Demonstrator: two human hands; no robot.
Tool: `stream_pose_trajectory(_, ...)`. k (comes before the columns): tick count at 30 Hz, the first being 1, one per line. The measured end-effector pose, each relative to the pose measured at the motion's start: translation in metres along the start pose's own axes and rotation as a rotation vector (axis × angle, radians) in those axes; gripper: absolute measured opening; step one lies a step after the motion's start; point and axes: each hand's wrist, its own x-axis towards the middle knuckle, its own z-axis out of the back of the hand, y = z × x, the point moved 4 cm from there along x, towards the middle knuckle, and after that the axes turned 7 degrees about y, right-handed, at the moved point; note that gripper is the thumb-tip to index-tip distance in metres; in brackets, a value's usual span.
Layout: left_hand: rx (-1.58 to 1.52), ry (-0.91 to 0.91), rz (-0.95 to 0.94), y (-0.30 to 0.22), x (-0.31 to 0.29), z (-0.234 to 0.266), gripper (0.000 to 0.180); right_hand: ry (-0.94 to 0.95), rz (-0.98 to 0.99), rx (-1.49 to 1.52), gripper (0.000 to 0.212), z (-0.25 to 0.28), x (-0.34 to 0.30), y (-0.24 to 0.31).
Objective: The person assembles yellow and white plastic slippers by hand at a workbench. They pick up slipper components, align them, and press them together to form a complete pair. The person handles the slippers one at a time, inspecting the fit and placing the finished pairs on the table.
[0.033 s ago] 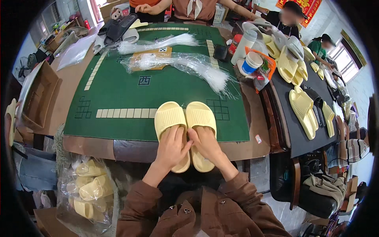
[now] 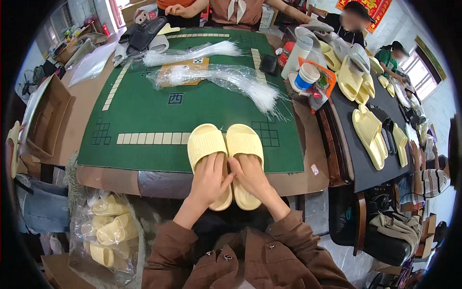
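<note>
Two pale yellow slide slippers lie side by side at the table's near edge, toes pointing away and heels jutting out past the edge. My left hand (image 2: 208, 179) reaches into the left slipper (image 2: 207, 138), its fingertips hidden beneath the ribbed strap. In the same way my right hand (image 2: 250, 177) has its fingers inside the right slipper (image 2: 244, 138). Both thumbs come close together over the slippers' inner edges, so each hand grips its own slipper. Under the slippers is a green mat (image 2: 144, 113) with printed tiles.
Bundles of clear plastic ties (image 2: 216, 77) lie across the mat. Dark slippers (image 2: 146, 34) sit at the far left. On the right, a dark table (image 2: 344, 139) holds more yellow slippers (image 2: 369, 137). A bag of slippers (image 2: 118, 229) stands lower left, beside an open carton (image 2: 50, 115). People work around.
</note>
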Motion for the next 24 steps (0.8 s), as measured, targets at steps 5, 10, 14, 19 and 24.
stream_pose_trajectory(5, 0.081, 0.277, 0.152, 0.015, 0.006, -0.015, 0.054, 0.056, -0.033, -0.052, 0.035, -0.003, 0.000, 0.009)
stream_pose_trajectory(10, -0.100, 0.592, 0.320, 0.028, 0.038, -0.012, 0.054, 0.115, -0.046, -0.044, 0.031, -0.009, 0.004, -0.001)
stream_pose_trajectory(14, -0.102, 0.511, 0.355, 0.033, 0.032, -0.026, 0.046, -0.002, 0.087, -0.070, 0.029, 0.009, -0.003, 0.021)
stream_pose_trajectory(19, -0.039, 0.153, 0.228, 0.015, 0.017, -0.049, 0.028, -0.102, 0.218, -0.313, 0.017, 0.030, -0.022, 0.031)
stream_pose_trajectory(24, 0.020, 0.188, 0.223, 0.003, 0.023, -0.056, 0.026, -0.136, 0.217, -0.173, 0.014, 0.070, -0.039, 0.019)
